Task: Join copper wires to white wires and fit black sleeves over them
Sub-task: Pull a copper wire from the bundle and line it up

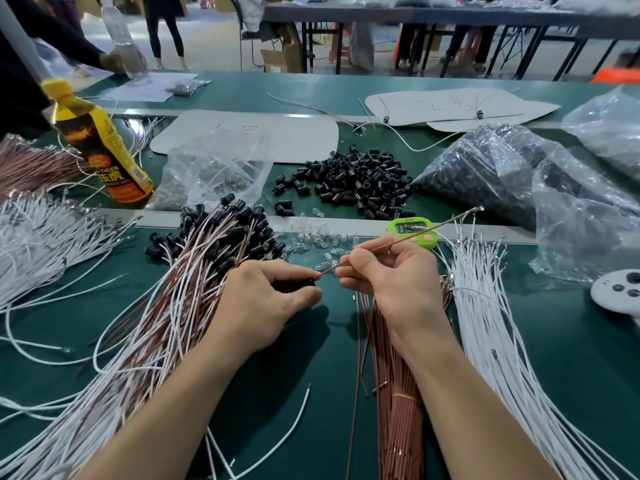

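In the middle of the frame, the left hand has its grip curled around a black sleeve. The right hand pinches a copper wire in its grip. The wire's low end touches the sleeve. More white wires lie at the right on the green desk.

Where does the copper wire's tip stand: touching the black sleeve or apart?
Touching. Head view: the copper wire, pinched by the right hand, meets the black sleeve in the left hand with no gap showing.
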The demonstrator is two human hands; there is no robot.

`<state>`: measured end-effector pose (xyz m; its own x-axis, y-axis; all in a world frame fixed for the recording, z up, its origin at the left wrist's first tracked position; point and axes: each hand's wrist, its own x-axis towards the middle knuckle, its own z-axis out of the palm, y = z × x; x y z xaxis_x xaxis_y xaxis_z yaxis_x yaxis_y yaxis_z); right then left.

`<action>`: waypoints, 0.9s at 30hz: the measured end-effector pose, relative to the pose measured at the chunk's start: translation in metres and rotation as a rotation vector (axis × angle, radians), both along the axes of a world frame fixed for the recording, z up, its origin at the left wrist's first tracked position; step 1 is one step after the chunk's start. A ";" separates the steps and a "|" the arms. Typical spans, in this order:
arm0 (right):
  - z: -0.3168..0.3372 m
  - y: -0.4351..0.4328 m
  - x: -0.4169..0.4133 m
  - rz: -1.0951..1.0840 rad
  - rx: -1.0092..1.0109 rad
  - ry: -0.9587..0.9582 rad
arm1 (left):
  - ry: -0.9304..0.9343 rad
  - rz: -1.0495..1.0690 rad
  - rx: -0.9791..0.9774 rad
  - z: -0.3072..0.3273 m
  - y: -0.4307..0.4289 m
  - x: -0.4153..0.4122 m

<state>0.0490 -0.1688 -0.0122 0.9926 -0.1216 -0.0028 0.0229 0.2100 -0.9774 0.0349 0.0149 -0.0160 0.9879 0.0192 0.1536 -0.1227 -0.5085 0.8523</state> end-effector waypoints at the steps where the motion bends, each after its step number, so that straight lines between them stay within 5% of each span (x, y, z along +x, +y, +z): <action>1: 0.001 0.000 0.000 -0.009 -0.004 0.004 | -0.004 0.005 -0.015 0.000 0.000 0.000; 10: 0.001 0.008 -0.006 0.088 0.013 0.033 | -0.036 -0.012 -0.112 0.002 -0.001 0.000; 21: -0.001 0.016 -0.011 0.168 -0.546 -0.107 | -0.005 -0.041 -0.267 -0.003 -0.005 0.000; 27: 0.000 0.007 -0.005 -0.047 -0.287 -0.019 | 0.008 0.049 -0.208 -0.007 0.001 0.005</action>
